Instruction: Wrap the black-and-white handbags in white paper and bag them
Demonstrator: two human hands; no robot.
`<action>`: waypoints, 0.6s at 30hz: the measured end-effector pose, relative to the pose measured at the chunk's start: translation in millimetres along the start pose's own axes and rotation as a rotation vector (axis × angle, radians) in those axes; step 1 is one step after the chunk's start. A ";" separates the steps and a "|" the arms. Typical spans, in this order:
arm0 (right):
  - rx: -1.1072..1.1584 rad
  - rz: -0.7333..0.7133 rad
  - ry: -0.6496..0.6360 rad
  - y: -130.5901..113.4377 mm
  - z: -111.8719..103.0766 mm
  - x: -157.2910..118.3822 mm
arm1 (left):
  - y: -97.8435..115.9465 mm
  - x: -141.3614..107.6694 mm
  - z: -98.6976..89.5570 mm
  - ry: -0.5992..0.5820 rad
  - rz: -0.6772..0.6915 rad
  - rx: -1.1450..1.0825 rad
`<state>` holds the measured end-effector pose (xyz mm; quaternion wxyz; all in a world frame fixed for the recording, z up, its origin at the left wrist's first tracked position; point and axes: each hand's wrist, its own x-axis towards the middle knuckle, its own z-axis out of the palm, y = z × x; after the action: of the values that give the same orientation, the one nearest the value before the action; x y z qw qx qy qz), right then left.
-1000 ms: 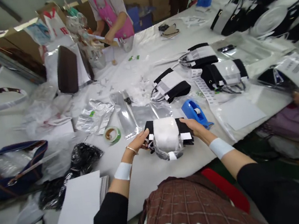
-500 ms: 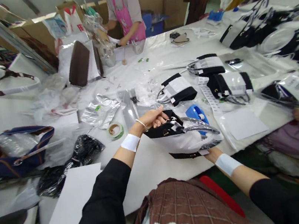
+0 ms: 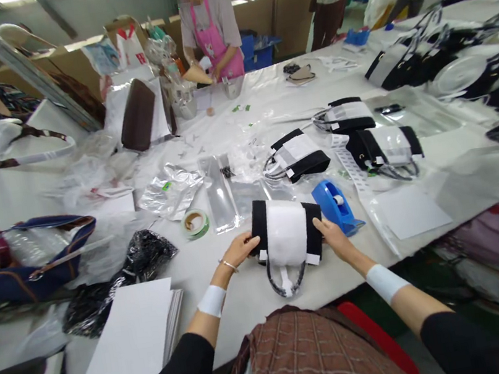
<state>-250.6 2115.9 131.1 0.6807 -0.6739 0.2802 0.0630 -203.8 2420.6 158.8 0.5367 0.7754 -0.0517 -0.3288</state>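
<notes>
Between my two hands is a small black handbag (image 3: 260, 218) with a white wrap (image 3: 287, 225) around its middle. Its plastic-covered handle (image 3: 274, 283) points toward me. My left hand (image 3: 240, 251) grips the bag's left side, thumb on top and fingers partly hidden beneath. On the right edge, my right hand (image 3: 332, 236) holds it the same way. Just beyond my right hand stands a blue tape dispenser (image 3: 332, 202). A roll of green-edged tape (image 3: 195, 224) lies to the left of the bag.
Several wrapped black handbags (image 3: 301, 154) lie farther back and to the right. White sheets (image 3: 128, 349) are stacked at the left, beside crumpled black plastic (image 3: 147, 255) and a navy bag (image 3: 21, 261). Across the table (image 3: 264, 94) stands a person in a pink apron (image 3: 214, 36).
The handbag has turned from its side to lie with the white wrap facing up and handle toward me. My left hand moved back to its left edge; my right hand came up to its right edge.
</notes>
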 end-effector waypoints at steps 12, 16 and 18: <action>-0.353 -0.071 -0.056 21.5 3.1 21.5 | -44.3 -14.6 32.8 0.237 -0.126 0.100; -0.323 -0.054 -0.007 24.0 -7.0 19.3 | -2.9 -37.7 12.4 0.633 0.143 0.172; -0.290 -0.043 0.003 24.8 -9.5 17.2 | 34.9 -52.9 -6.2 0.844 0.404 0.182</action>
<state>-250.6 2103.9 101.9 0.5769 -0.7711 0.2547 0.0875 -231.9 2433.9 214.4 0.4939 0.8594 -0.0075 0.1319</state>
